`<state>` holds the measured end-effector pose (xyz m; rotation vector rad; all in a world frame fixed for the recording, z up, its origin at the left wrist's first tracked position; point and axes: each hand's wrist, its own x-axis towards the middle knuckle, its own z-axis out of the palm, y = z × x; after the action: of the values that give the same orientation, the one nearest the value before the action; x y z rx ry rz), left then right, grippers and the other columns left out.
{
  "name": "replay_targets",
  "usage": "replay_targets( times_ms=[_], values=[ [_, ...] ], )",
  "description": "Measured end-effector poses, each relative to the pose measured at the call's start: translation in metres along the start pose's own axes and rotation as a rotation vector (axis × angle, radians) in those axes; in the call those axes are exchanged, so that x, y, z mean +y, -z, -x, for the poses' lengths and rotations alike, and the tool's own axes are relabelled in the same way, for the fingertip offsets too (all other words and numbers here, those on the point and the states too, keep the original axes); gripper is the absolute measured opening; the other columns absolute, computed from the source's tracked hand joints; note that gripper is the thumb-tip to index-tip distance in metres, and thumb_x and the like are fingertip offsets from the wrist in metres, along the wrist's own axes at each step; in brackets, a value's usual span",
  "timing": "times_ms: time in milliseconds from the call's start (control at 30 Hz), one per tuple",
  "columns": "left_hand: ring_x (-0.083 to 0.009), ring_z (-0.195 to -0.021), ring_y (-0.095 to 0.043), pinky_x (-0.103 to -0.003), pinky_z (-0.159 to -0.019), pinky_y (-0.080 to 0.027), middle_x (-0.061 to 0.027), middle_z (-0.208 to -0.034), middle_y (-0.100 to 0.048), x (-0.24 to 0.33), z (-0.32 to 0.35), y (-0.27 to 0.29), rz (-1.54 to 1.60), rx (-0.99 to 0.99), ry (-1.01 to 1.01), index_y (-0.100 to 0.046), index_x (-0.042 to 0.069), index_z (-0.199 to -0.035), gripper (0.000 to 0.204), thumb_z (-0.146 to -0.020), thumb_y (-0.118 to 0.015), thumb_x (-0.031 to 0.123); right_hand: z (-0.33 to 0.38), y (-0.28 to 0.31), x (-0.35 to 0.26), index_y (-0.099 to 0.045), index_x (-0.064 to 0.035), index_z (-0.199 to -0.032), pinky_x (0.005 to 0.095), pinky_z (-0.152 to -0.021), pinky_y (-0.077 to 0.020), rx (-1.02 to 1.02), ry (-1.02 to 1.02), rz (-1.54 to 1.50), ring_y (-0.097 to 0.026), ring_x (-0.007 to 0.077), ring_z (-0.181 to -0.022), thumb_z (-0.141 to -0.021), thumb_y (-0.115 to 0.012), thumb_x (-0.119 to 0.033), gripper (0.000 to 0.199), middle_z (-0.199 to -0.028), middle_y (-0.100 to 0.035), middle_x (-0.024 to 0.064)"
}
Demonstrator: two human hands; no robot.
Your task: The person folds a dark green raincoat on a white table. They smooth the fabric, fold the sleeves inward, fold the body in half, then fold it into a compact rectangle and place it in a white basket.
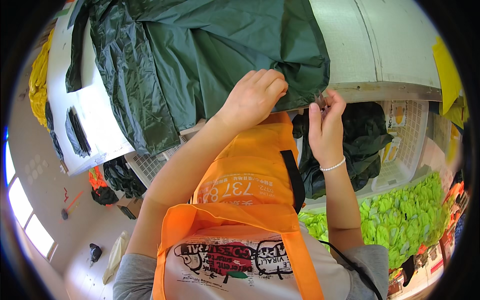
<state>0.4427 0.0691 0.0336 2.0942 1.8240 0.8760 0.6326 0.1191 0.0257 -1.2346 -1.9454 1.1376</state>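
A large sheet of dark green, shiny waterproof fabric (225,55), sewn like a garment, lies across the white table and hangs over its near edge. My left hand (257,95) is closed on the fabric near that edge, its fingertips partly hidden. To its right, my right hand (325,127), with a beaded bracelet at the wrist, pinches a small metal clipper-like tool (321,101) at the fabric's lower right corner. Its exact kind is hard to make out between the thumb and fingers.
Below the table edge, a white plastic basket (410,145) stands beside dark green bundled fabric (365,150). Bright lime-green pieces (400,220) are heaped at the right. Folded dark strips (77,132) lie on the table's left. Yellow fabric (40,80) hangs at the far left.
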Motion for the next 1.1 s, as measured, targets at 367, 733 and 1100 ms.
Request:
replay_targets(
  times_ms=[367,733,1100],
  values=[
    [-0.0239,-0.074,-0.057,-0.033,-0.066,-0.043,-0.0059,-0.086,-0.059,0.002,-0.007,-0.001,-0.037,0.03,-0.037,-0.055,0.005,-0.085,0.015,-0.074,-0.065,0.004,-0.026,0.017,-0.035,-0.057,-0.0044,-0.087,0.0357,-0.058,-0.0448,-0.346,0.366,0.495,-0.056,0.0268,-0.066,-0.079,-0.067,-0.015,0.017,-0.082,-0.051,0.0075],
    [-0.0276,-0.072,-0.057,-0.036,-0.063,-0.043,-0.0073,-0.083,-0.058,0.02,0.068,0.026,0.041,0.033,0.224,-0.054,0.006,-0.082,0.016,-0.07,-0.065,0.004,-0.035,0.02,-0.049,-0.061,-0.0057,-0.089,0.0369,-0.061,-0.0467,-0.46,0.303,0.427,-0.059,0.0313,-0.072,-0.08,-0.066,-0.013,0.013,-0.087,-0.056,0.0097],
    [-0.0168,-0.089,-0.063,-0.031,-0.077,-0.047,-0.0103,-0.098,-0.068,-0.003,0.295,0.07,0.892,0.614,1.681,-0.063,0.0,-0.096,0.037,-0.087,-0.064,0.036,-0.002,-0.05,-0.09,-0.058,-0.0013,-0.101,0.0296,-0.061,-0.0507,-0.685,0.29,0.146,-0.062,0.0251,-0.072,-0.082,-0.067,-0.01,0.022,-0.095,-0.055,0.0108]
  ],
)
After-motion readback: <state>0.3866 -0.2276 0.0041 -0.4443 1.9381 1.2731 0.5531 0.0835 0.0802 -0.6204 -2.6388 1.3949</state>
